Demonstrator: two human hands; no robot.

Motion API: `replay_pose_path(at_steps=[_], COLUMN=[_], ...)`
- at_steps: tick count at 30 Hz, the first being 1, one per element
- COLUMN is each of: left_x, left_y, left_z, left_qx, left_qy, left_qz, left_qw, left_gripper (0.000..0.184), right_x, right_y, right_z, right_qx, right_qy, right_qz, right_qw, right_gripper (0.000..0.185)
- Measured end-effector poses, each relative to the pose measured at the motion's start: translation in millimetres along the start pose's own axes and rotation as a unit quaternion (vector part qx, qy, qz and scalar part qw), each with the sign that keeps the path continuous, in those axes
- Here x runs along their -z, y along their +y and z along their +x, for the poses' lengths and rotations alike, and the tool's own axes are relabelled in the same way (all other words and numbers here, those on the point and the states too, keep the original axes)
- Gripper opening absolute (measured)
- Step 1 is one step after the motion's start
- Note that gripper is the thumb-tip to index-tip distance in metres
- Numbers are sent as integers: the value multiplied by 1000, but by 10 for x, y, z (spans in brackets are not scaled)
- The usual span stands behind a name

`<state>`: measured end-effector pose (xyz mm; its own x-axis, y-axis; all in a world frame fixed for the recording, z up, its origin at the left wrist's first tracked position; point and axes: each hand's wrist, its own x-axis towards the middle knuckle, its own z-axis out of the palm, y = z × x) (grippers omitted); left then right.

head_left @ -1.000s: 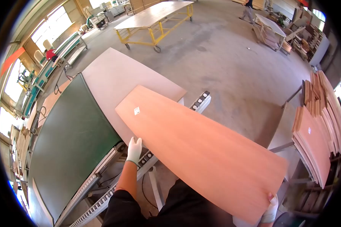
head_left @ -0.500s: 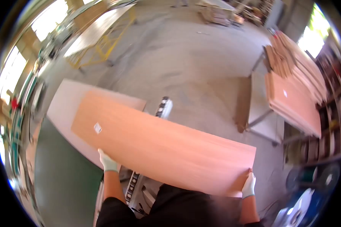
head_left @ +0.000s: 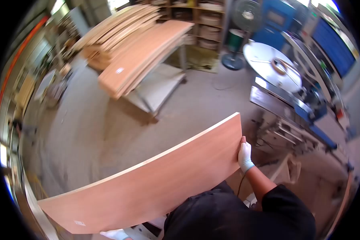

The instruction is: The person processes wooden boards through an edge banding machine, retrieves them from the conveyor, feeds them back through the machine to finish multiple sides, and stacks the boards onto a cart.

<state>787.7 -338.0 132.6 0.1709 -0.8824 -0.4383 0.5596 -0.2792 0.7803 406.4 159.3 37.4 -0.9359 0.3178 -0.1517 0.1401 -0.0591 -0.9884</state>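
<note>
"Since the earlier frame, what had moved?"

"The long, flat, reddish-brown wooden board [head_left: 160, 176] had swung away from the pale panel beneath its far end, and its face had tipped steeply towards the person. The view had turned too, bringing the loose stack of reddish-brown boards [head_left: 148, 52] on the grey metal cart [head_left: 166, 86] up ahead."

"How far along did things look?"

"Lifting and turning seemed done, I'd judge. Setting the board down had not been done; it was up in front of the person's body, well apart from the stack."

"And the grip?"

"At the board's right short edge, the white-gloved right hand [head_left: 245, 154] was closed, pinching the rim with a bare fingertip showing. How far its other fingers reached behind, I couldn't tell."

"What about the other end?"

"By the lower long edge, near the small white label [head_left: 79, 223], the white-gloved left hand [head_left: 115, 234] was touching from below, mostly out of frame. Whether it pinched or merely supported, I couldn't tell. Most of the board's length stretched between the two hands, its pale upper edge free."
</note>
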Motion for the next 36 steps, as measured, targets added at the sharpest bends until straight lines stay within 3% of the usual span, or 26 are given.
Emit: replay_pose_path(at_steps=[4, 7, 9, 11, 18, 22, 27, 31, 34, 36], left_x=[-594, -1070, -1343, -1567, -2067, -2369, -2928, -3300, -3532, -3636], left_y=[-748, -1365, -1756, -2100, -3297, -3712, -4236, -4659, -4772, -4739], left_z=[-98, -389, -642, -932, -1379, -1381, -1285, -1071, -1008, -1172], left_qx=[-3, 51, 155, 165, 249, 276, 283, 303, 338, 364], left_qy=[-114, -197, -277, -287, -346, -403, -403, -421, -445, -417], left_qz=[107, 130, 125, 153, 264, 285, 378, 412, 416, 430], left_qw=[988, 970, 940, 931, 866, 825, 784, 749, 718, 713], left_gripper=[81, 79, 76, 75, 72, 73, 68, 65, 66, 68], right_x=[857, 1432, 1791, 2123, 2900, 2977, 2848, 2609, 2305, 2263], right_y=[241, 197, 167, 115, -310, -300, -260, -434, -541, -173], right_z=[355, 704, 906, 1035, 1217, 1180, 1255, 1180, 876, 593], right_qx=[15, -13, -33, -54, -123, -155, -223, -201, -122, -114], right_qy=[99, 135, 163, 180, 239, 254, 285, 328, 380, 422], right_qz=[-49, -103, -126, -246, -304, -357, -351, -390, -444, -467], right_qw=[994, 985, 978, 951, 914, 885, 864, 836, 802, 769], right_gripper=[55, 53, 53, 54, 53, 47, 45, 40, 43, 49])
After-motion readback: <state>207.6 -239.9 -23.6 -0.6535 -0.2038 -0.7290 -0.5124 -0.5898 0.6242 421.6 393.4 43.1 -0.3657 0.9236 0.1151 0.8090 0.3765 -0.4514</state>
